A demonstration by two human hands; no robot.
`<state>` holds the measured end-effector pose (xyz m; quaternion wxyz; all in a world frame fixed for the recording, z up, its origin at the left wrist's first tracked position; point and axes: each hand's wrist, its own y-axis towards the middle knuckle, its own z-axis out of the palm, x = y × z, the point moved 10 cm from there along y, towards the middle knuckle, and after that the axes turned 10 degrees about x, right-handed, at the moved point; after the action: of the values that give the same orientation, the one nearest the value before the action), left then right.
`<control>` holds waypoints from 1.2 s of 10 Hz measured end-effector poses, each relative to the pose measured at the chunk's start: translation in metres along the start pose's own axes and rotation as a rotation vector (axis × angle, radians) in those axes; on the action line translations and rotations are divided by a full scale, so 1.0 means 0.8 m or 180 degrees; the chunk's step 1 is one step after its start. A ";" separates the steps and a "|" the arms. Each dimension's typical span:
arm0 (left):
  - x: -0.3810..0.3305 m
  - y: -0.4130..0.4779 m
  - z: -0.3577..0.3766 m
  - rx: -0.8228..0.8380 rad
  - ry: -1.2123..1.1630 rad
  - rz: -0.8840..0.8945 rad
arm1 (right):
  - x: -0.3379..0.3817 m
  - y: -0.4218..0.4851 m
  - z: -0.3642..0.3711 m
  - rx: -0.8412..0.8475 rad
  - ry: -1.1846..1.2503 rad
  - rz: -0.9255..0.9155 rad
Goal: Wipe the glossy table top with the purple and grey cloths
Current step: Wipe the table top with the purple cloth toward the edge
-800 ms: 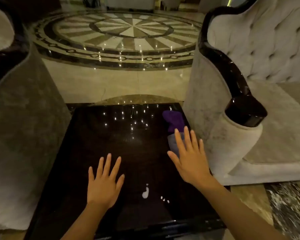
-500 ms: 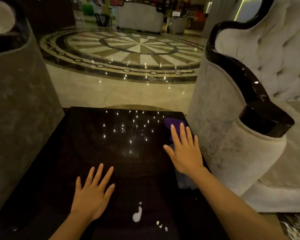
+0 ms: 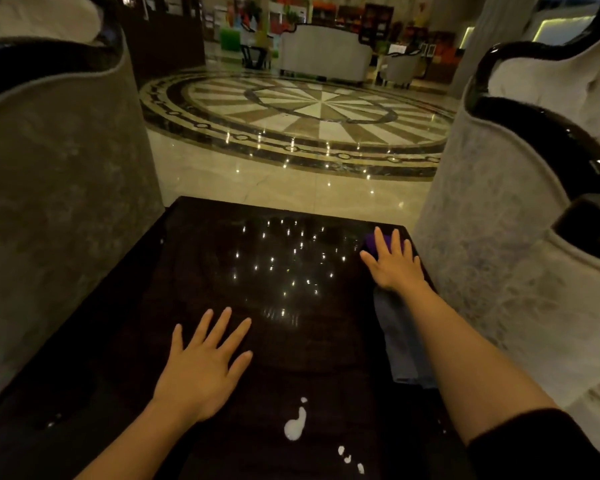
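Both forearms are seen bare; a dark sleeve (image 3: 534,441) is worn, pushed up, on the right arm.

A grey upholstered armchair (image 3: 59,188) with a dark glossy top rail stands at the left, and a pale upholstered armchair (image 3: 499,244) with a black lacquered arm cap stands at the right. Beyond them the polished marble floor (image 3: 284,188) carries a large circular sunburst medallion (image 3: 305,116) ringed by a dark chain-pattern border, with ceiling lights reflected in it. At the far side a white sofa (image 3: 323,53) stands before blurred, colourful shelving, and a pale column (image 3: 489,39) rises at right.
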<state>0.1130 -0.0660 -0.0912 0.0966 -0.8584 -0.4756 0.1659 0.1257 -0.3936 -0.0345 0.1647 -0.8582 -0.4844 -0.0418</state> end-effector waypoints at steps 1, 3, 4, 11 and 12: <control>0.000 0.000 0.000 -0.0040 -0.0017 0.0014 | -0.012 0.012 0.007 0.0131 0.0132 0.0145; -0.001 0.002 -0.001 -0.0029 -0.0030 0.0057 | -0.028 0.030 0.016 0.0218 0.0502 0.0325; -0.001 0.002 -0.002 -0.0032 -0.0045 0.0069 | -0.031 0.034 0.014 0.0169 0.0608 0.0376; -0.001 0.005 -0.004 -0.0048 -0.0059 0.0106 | 0.081 -0.043 -0.053 -0.0890 0.1100 -0.1367; 0.000 0.005 -0.005 -0.0066 -0.0096 0.0111 | 0.109 -0.071 -0.041 -0.0641 0.1059 -0.1596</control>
<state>0.1173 -0.0682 -0.0889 0.0776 -0.8650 -0.4637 0.1755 0.1261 -0.3059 0.0303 0.1403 -0.7054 -0.6407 -0.2687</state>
